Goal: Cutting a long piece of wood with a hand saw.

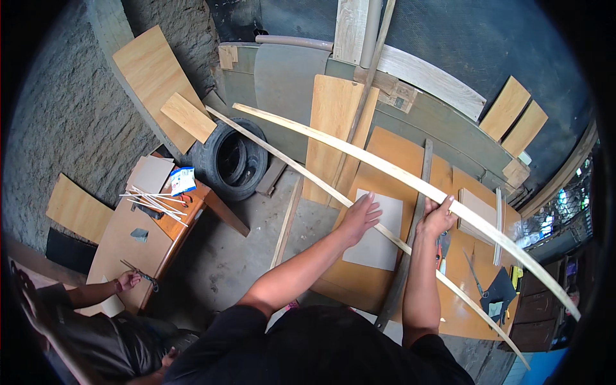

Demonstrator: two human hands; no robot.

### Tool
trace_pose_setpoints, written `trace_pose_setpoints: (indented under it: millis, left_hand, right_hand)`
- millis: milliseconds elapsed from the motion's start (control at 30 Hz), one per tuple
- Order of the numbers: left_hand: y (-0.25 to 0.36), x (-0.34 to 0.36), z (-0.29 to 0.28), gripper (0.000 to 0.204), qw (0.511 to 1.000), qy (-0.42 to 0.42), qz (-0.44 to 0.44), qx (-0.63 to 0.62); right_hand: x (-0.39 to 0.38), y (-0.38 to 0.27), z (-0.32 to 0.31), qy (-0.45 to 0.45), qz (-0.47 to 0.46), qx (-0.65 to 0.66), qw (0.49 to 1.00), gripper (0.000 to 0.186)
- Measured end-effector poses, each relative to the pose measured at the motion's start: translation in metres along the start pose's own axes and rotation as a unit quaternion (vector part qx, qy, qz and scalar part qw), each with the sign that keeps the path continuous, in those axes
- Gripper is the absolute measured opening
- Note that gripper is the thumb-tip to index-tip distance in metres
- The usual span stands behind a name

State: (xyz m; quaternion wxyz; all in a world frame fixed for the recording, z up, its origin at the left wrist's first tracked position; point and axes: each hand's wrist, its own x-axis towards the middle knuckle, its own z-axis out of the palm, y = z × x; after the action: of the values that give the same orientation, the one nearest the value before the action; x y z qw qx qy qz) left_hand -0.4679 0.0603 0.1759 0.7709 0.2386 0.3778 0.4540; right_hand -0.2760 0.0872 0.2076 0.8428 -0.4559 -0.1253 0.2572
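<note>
A pale wooden strip crosses above an orange worktable, and my right hand is closed round its lower edge. A second, thinner wooden strip lies lower, running diagonally over the table; my left hand is on or just over it, fingers apart and slightly curved. Under it is a white sheet, with a long dark grey bar to its right. Stacked boards, scissors and a dark patch of material sit on the right part of the table.
A second table at left holds white sticks, a packet and sheets. A co-worker there holds a dark tool. Tyres stand on the floor. Boards lean on the walls; a tall pole rises behind my table.
</note>
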Motion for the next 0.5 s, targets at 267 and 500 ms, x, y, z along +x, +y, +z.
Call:
trace_pose_setpoints:
  millis: [267, 500]
  left_hand:
    - [-0.056, 0.061, 0.072, 0.056, 0.995, 0.004, -0.004, -0.101]
    - [-0.066, 0.076, 0.065, 0.044, 0.993, 0.107, 0.029, -0.042]
  right_hand:
    - [-0.007, 0.0, -0.089, -0.027, 0.146, 0.046, 0.988, 0.036]
    - [-0.004, -0.1, -0.204, -0.39, 0.166, -0.377, 0.824, 0.03]
